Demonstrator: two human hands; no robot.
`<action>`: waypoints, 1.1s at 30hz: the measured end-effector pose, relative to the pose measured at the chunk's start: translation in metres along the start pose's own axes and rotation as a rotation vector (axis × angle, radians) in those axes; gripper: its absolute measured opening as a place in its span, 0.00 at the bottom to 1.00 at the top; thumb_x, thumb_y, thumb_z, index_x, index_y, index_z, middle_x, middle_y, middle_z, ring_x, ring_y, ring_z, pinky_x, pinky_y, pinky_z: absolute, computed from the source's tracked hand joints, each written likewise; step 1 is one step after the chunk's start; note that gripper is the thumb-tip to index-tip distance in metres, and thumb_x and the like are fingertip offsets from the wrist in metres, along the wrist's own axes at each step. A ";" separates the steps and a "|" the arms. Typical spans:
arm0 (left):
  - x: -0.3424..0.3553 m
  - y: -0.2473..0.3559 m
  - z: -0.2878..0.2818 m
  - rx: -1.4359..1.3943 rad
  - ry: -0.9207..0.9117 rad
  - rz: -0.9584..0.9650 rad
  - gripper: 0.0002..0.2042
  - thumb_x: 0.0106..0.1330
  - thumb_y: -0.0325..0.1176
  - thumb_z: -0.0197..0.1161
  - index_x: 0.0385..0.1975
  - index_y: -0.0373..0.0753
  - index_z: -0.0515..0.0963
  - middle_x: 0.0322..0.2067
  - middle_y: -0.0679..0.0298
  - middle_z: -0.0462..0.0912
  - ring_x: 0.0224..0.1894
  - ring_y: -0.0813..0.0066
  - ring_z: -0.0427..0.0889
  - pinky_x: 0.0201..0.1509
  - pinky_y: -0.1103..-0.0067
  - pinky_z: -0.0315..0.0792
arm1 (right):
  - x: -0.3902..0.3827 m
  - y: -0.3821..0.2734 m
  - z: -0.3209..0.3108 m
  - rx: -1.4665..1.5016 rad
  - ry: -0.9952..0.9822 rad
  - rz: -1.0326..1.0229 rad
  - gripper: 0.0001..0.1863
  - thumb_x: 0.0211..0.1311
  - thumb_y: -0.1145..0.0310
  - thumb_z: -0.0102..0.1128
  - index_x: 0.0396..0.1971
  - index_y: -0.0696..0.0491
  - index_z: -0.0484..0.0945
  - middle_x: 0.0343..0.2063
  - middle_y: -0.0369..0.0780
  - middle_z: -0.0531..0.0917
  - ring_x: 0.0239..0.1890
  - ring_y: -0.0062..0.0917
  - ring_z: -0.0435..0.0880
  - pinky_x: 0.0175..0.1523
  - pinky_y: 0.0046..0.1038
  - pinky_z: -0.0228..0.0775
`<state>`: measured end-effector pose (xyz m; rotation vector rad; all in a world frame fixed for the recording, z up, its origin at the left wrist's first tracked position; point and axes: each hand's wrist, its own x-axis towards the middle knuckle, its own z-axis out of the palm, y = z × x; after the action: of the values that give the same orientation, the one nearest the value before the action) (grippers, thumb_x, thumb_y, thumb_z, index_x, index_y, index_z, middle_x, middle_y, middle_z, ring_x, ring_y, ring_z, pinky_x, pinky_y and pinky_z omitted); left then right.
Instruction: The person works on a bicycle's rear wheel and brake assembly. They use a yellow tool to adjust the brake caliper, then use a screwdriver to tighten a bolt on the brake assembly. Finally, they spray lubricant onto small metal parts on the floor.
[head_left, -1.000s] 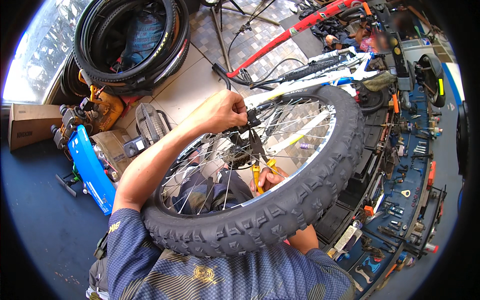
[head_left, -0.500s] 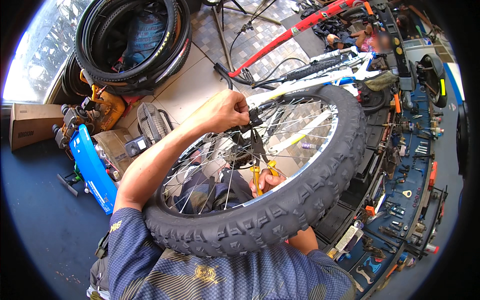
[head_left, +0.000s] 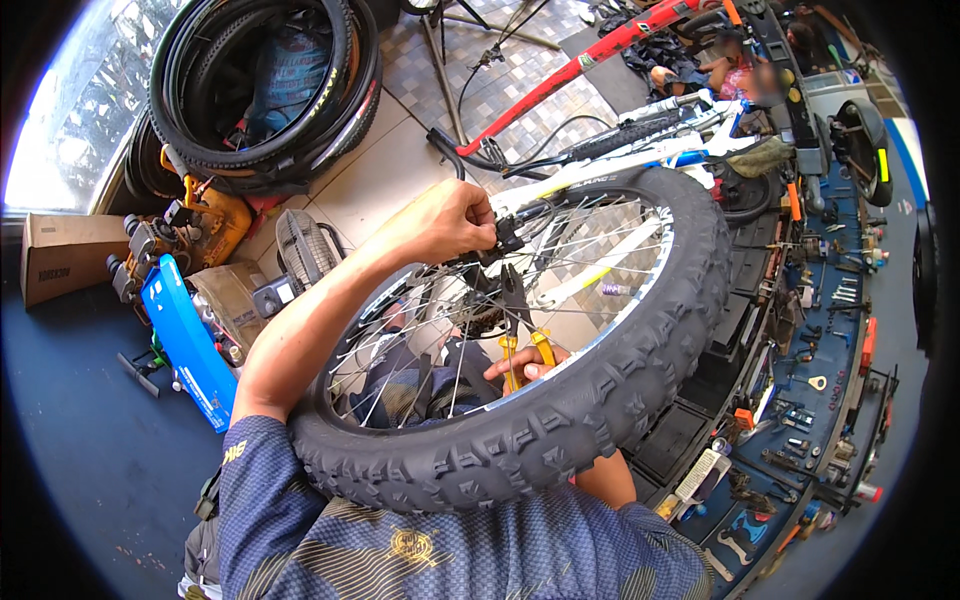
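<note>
A bicycle wheel with a thick knobby black tyre (head_left: 520, 455) stands tilted in front of my body, its wire spokes spreading from the hub. Over its far side reaches my left hand (head_left: 458, 222), closed in a pinch beside a small black part (head_left: 510, 238) on the bike frame; what the fingers hold is hidden. Through the spokes my right hand (head_left: 528, 368) shows, its forearm passing behind the tyre. It grips the yellow handles of dark-jawed pliers (head_left: 514, 300), one finger lying across them. The jaws point up, just below the black part.
A white bike frame (head_left: 640, 155) and a red frame tube (head_left: 580, 75) lie beyond the wheel. Stacked tyres (head_left: 365, 110), a fan (head_left: 303, 245) and a blue panel (head_left: 185, 340) stand left. Tools cover the blue bench (head_left: 800, 400) at right. Another person (head_left: 735, 80) sits far off.
My right hand's fingers have shifted on the pliers, one finger now reaching farther left across the handles. My left hand stays almost in place.
</note>
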<state>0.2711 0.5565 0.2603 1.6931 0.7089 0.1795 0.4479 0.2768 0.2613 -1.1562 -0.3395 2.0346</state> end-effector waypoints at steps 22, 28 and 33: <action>0.007 -0.008 -0.012 0.172 -0.100 0.420 0.09 0.57 0.25 0.69 0.36 0.35 0.80 0.35 0.61 0.83 0.37 0.67 0.85 0.41 0.71 0.82 | -0.013 -0.046 0.012 -0.255 0.222 0.163 0.23 0.69 0.59 0.63 0.57 0.57 0.84 0.38 0.39 0.84 0.40 0.20 0.82 0.48 0.24 0.76; 0.008 -0.010 -0.013 0.164 -0.107 0.439 0.09 0.56 0.24 0.68 0.35 0.35 0.79 0.34 0.62 0.82 0.37 0.68 0.84 0.41 0.72 0.82 | -0.010 -0.036 0.007 -0.233 0.247 0.113 0.19 0.71 0.57 0.65 0.50 0.58 0.85 0.41 0.41 0.84 0.41 0.20 0.82 0.49 0.25 0.75; 0.010 -0.012 -0.011 0.152 -0.121 0.424 0.08 0.57 0.24 0.67 0.35 0.36 0.79 0.33 0.62 0.81 0.37 0.69 0.84 0.41 0.72 0.81 | 0.004 -0.011 -0.003 -0.302 0.194 -0.097 0.16 0.77 0.57 0.61 0.46 0.57 0.81 0.46 0.43 0.81 0.41 0.22 0.81 0.50 0.25 0.73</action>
<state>0.2698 0.5719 0.2491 1.9689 0.2713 0.3224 0.4542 0.2863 0.2634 -1.4778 -0.6081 1.8107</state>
